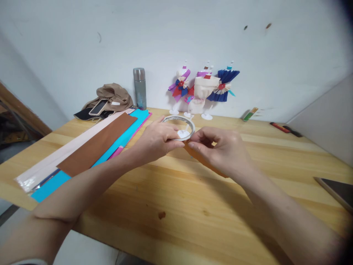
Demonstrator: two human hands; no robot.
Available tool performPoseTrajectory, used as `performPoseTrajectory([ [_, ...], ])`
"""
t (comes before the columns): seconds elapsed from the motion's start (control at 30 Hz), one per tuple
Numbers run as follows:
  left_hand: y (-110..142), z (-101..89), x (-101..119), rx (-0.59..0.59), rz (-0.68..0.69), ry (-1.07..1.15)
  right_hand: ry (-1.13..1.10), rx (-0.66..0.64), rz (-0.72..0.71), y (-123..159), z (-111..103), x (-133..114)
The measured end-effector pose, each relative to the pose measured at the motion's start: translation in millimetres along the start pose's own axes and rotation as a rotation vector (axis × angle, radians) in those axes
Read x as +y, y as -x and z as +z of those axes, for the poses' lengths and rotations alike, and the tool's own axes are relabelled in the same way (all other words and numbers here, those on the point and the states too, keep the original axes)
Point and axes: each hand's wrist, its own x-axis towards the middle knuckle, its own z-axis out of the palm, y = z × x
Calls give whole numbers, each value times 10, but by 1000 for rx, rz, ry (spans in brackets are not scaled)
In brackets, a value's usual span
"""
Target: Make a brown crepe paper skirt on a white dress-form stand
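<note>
A roll of tape (190, 123) is gripped by my left hand (162, 136), its thumb below and its fingers around the near left side of the ring. My right hand (220, 145) is closed in a pinch, with thumb and forefinger against the roll's right edge. Any loose strip of tape between those fingertips is too fine to make out. Below my right hand shows an orange piece (202, 161), partly covered by the hand. Through the ring I see a white round base (183, 134) on the wooden table (176, 191).
Brown (96, 143), blue and pink sheets lie at the left. Behind them are a bundled cloth (117, 97), a phone (98, 107) and a flask (140, 88). Decorated paper figures (202, 92) stand by the wall. A glue stick (250, 114), a red cutter (280, 127) and a dark tablet-like object (338, 191) are right.
</note>
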Motion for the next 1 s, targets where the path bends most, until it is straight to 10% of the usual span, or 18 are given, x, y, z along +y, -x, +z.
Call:
performPoseTrajectory([
  [1.0,-36,-69,-33,-66,135,-150,-37,-101,-12,-45,42,141],
])
